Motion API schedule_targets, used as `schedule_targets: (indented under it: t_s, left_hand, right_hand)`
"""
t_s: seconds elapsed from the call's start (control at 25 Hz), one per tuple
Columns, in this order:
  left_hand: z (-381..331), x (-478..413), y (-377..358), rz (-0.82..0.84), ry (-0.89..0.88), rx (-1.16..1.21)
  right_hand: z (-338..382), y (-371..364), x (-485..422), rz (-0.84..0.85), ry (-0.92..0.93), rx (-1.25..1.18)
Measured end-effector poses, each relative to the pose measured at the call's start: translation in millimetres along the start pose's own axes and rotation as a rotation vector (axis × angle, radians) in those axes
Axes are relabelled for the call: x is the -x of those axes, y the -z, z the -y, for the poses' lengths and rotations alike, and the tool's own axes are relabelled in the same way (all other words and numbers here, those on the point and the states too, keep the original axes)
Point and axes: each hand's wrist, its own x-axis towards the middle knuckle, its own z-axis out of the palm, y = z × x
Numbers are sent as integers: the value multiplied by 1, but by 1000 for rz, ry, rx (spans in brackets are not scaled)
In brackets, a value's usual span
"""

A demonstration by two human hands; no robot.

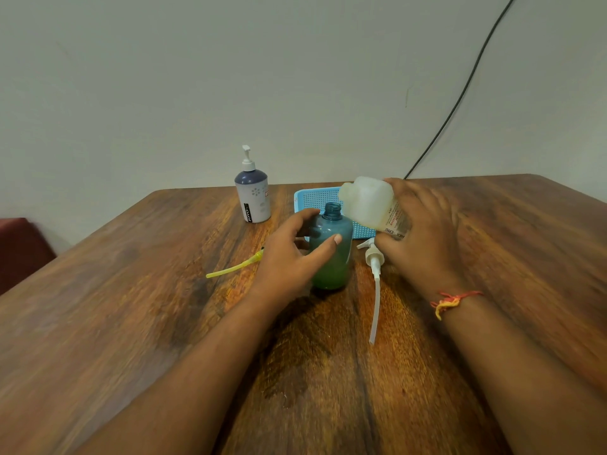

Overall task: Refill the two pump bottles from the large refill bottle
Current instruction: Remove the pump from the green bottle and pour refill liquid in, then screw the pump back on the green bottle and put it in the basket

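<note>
A translucent blue-green bottle stands upright mid-table with its neck open and greenish liquid filling its lower part. My left hand wraps around its left side, thumb across the front. My right hand holds the large whitish refill bottle tilted to the left, its mouth just above and to the right of the open neck. A white pump head with a long dip tube lies on the table right of the blue bottle. A white and purple pump bottle stands behind, pump on.
A light blue perforated tray lies behind the blue bottle. A yellow tube rests on the wooden table left of my left hand. A black cable runs down the wall. A dark red seat sits at far left.
</note>
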Motion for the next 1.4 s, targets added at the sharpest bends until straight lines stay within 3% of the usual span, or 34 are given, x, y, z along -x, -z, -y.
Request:
schedule_targets:
  t_s: [0.12, 0.28, 0.48, 0.92, 1.04, 1.16, 1.24, 1.32, 1.4]
  left_hand:
    - [1, -1, -1, -7, 16, 48]
    - [3, -1, -2, 11, 36, 78]
    - [6, -2, -1, 25, 46, 63]
    - [8, -5, -3, 18, 60, 24]
    - [8, -5, -2, 46, 88, 35]
    - [8, -6, -2, 10, 62, 53]
    - [9, -10, 2, -112, 11, 32]
    - [18, -18, 11, -237, 9, -134]
    - [33, -27, 24, -242, 121, -379]
  right_hand:
    - [-3, -2, -2, -39, -123, -106]
    - [-13, -5, 1, -62, -443, -158]
    - [-21, -6, 0, -90, -563, -184]
    - [-23, -11, -1, -40, -536, -173]
    - [-17, -9, 0, -117, -502, -110]
    - [-4, -3, 0, -335, -329, -159]
    - [7, 0, 1, -390, -157, -240]
    - [22, 2, 4, -306, -56, -323]
    - [34, 1, 9, -163, -28, -388]
